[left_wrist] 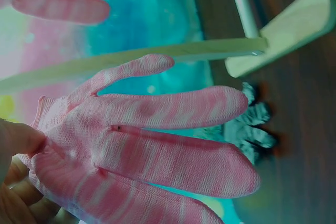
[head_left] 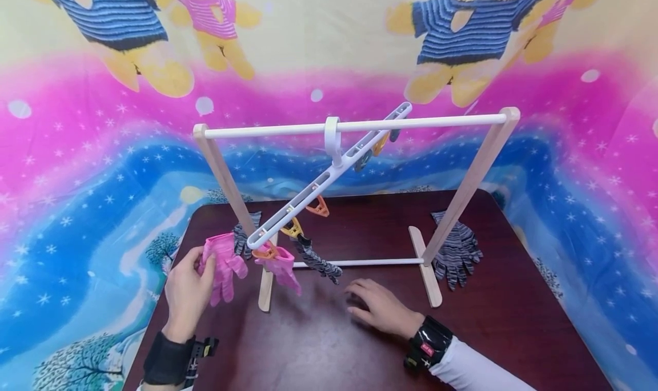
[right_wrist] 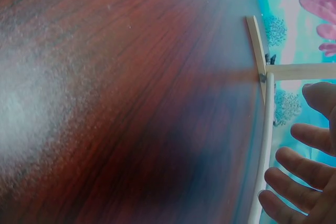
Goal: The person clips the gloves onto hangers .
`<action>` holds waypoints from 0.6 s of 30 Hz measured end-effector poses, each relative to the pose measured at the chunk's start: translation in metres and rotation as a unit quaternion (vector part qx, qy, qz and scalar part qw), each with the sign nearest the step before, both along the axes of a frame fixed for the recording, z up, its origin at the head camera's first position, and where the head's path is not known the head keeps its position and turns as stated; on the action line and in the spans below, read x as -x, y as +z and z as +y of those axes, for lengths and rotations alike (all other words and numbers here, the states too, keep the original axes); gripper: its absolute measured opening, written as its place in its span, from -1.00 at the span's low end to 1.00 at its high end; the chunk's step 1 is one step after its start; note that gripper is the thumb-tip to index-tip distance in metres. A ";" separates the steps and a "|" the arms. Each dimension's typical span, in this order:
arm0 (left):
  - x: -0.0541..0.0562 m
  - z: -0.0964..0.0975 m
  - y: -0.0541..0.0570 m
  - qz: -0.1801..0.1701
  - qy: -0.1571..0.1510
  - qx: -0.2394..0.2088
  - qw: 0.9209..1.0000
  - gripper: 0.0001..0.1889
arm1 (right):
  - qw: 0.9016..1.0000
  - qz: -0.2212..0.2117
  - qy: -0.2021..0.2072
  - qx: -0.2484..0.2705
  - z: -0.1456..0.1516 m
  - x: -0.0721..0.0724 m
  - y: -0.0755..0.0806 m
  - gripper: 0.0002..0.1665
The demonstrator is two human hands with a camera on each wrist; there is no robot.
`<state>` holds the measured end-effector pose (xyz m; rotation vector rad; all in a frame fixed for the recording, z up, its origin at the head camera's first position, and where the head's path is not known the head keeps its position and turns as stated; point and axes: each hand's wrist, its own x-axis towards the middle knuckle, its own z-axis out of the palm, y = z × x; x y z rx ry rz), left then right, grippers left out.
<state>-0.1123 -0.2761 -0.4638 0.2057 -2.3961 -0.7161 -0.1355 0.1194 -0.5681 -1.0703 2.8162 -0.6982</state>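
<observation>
- Cartoon-printed cloth (head_left: 308, 31) backs a dark table (head_left: 319, 351) bearing a wooden rack (head_left: 465, 191) with a white clip hanger (head_left: 336, 171).
- Left hand (head_left: 187, 288) pinches a pink glove (head_left: 223, 262) near its cuff, glove fingers dangling, beside the hanger's near end, where another pink glove (head_left: 284, 268) hangs clipped.
- Right hand (head_left: 380, 306) is loosely spread, holding nothing.
- Step in hand looks like offering the held glove up to the hanger; the next move seems to call for squeezing open a free orange clip (head_left: 320, 210).

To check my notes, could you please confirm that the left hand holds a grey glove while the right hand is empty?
Not quite: the left hand holds a pink knit glove, as the left wrist view shows; the right hand is indeed empty.
</observation>
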 end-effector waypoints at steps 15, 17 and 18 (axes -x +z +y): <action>-0.005 0.024 0.029 0.023 -0.045 -0.025 0.998 -0.79 | 0.999 0.012 -0.042 0.019 0.016 0.019 0.022 -0.51; -0.005 0.027 0.031 0.022 -0.049 -0.025 0.998 -0.79 | 0.998 0.015 -0.051 0.023 0.019 0.023 0.029 -0.52; -0.005 0.029 0.032 0.023 -0.051 -0.023 0.998 -0.79 | 0.998 0.016 -0.055 0.027 0.020 0.026 0.032 -0.52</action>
